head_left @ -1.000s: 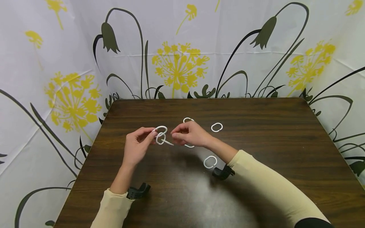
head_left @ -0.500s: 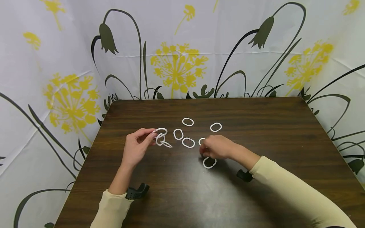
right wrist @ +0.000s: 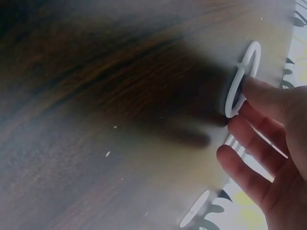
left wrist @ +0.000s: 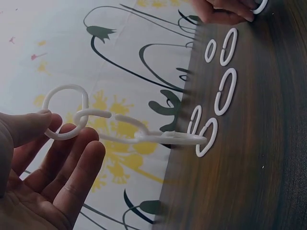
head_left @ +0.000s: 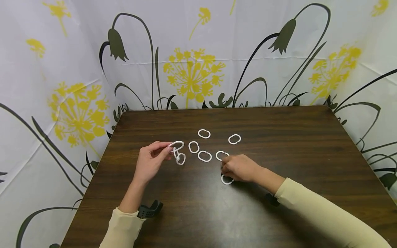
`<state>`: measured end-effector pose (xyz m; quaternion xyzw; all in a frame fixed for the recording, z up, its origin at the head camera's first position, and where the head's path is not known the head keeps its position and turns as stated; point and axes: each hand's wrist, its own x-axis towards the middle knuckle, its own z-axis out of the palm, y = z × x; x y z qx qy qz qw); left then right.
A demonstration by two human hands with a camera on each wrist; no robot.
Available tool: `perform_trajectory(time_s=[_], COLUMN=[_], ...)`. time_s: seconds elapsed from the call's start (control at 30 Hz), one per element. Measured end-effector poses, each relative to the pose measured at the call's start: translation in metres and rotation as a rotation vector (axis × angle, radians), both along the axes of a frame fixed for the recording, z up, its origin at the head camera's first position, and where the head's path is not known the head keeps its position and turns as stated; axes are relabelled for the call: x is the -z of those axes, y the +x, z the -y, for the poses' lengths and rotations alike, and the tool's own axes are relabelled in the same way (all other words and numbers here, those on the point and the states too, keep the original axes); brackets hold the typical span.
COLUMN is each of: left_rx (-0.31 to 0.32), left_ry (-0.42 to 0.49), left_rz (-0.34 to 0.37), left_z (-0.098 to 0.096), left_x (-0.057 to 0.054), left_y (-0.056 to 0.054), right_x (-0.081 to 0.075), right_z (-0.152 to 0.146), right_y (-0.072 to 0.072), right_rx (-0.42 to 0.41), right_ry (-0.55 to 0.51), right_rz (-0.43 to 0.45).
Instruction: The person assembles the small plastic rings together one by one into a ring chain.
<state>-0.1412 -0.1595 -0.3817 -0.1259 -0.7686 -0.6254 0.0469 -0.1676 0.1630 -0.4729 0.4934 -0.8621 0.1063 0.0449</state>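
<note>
Between thumb and fingertips, my left hand (head_left: 151,160) pinches the top link (left wrist: 65,87) of a short chain of three white plastic links. A middle link (left wrist: 120,140) and an end link (left wrist: 184,140) hang from it, above the table. My right hand (head_left: 240,168) is down at the tabletop on the right. Its thumb and forefinger grip the side of a loose white plastic link (right wrist: 231,100), the one closest to me, which lies on or very near the wood. Those fingers partly cover this link in the head view. Another link (head_left: 221,152) lies just behind the right fingertips.
Several more loose white links lie on the dark wood table (head_left: 192,213), among them a back link (head_left: 200,131), a right-hand link (head_left: 238,142) and a middle link (head_left: 204,161). A flower-printed curtain (head_left: 198,31) hangs behind the table's far edge.
My right hand has moved from beside the chain rightward and toward me, onto the nearest loose link. My left hand keeps its grip; the hanging links have swung.
</note>
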Motion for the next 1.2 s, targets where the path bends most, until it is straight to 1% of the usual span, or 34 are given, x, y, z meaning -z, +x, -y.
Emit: perform_trajectory(time_s=[0.13, 0.2, 0.3, 0.5, 0.57, 0.77, 0.9, 1.13, 1.2], left_rx=[-0.011, -0.016, -0.011, -0.007, -0.007, -0.005, 0.001, 0.018, 0.022], left_ry=[-0.015, -0.02, -0.01, 0.001, 0.005, -0.016, -0.015, -0.002, -0.008], left_rz=[-0.005, -0.005, -0.009, -0.029, -0.033, -0.039, -0.035, -0.03, -0.034], left_z=[0.001, 0.001, 0.003, 0.01, 0.011, 0.011, 0.01, 0.009, 0.008], left_x=[-0.001, 0.0, 0.003, 0.022, 0.026, 0.029, 0.029, 0.03, 0.03], left_y=[0.001, 0.001, -0.001, -0.009, -0.011, -0.012, -0.012, -0.013, -0.013], right_x=[-0.003, -0.005, -0.012, -0.03, -0.038, -0.063, -0.076, -0.092, -0.093], right_z=[0.002, 0.003, 0.005, 0.011, 0.014, 0.028, 0.041, 0.068, 0.076], right_y=[0.0, 0.0, 0.0, -0.006, -0.01, -0.019, -0.023, -0.025, -0.026], right_rx=[0.036, 0.063, 0.106, 0.15, 0.158, 0.148, 0.176, 0.274, 0.298], right_ry=[0.016, 0.027, 0.009, -0.118, -0.179, -0.443, -0.593, -0.877, -0.927], right_rz=[0.037, 0.073, 0.135, 0.222, 0.275, 0.49, 0.636, 1.022, 1.092])
